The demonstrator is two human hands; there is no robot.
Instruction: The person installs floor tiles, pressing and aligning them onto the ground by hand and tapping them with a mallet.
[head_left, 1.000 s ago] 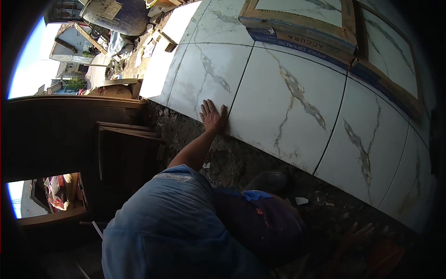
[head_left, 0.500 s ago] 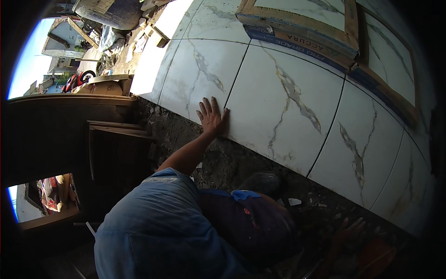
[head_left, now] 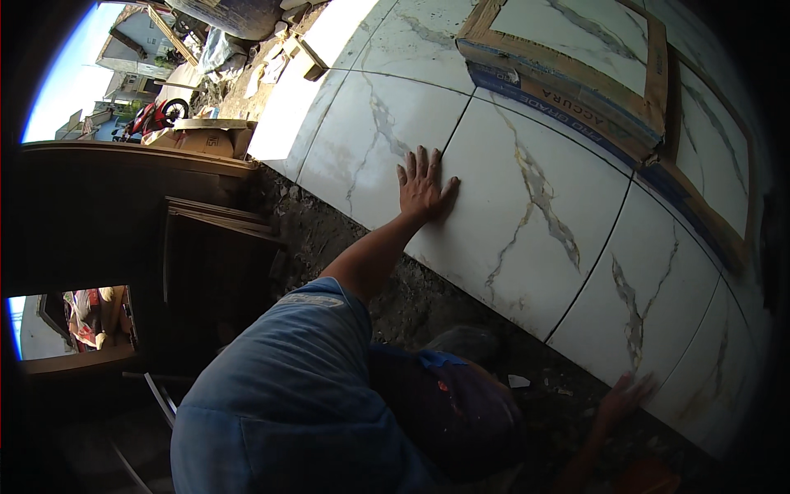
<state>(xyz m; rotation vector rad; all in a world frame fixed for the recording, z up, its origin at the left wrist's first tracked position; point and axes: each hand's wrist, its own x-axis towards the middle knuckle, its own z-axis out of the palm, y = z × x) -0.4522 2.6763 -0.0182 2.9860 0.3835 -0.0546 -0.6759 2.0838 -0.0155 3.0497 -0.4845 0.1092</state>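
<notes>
Since a second ago your view has tipped; your left hand [head_left: 424, 185] stays flat, fingers spread, holding nothing, pressing the marbled tile [head_left: 527, 206] on the floor to seat it beside its neighbours. Your right hand [head_left: 617, 403], blurred near the mortar bed [head_left: 428, 292], has a grip I cannot tell.

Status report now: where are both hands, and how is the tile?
Left hand flat, fingers spread, on the marble-look tile. Right hand blurred, low near the tile edge, holding nothing visible. Tile boxes lie on tiles beyond.

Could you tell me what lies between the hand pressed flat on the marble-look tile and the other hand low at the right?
In the head view, between the left hand and the blurred right hand lie the white tile, its lower edge, and bare dark mortar bed.
</notes>
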